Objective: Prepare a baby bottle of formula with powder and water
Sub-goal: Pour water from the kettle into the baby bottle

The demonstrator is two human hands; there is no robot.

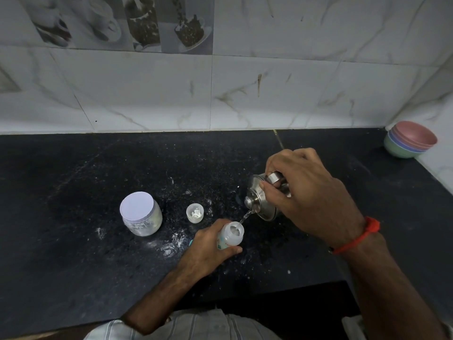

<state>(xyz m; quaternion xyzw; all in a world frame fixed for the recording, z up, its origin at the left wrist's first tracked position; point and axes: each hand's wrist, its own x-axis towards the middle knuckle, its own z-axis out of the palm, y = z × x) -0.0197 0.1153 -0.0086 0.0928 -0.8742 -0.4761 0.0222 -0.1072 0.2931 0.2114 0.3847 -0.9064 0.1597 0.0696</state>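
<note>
Water's streaming into the bottle (230, 235), upright on the counter (73, 180), my left hand (208, 246) wrapped round it. Right hand (306, 192) grips the tilted kettle (259, 200) by its handle, wrist rolled forward. Next, I reckon: level off before overflow, then cap (195, 212) on.

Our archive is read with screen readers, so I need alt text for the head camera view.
The right hand tips a steel kettle, pouring water into an open baby bottle gripped by the left hand on a black counter. A lidded powder jar, a small white cap, spilled powder and stacked bowls sit nearby.
</note>
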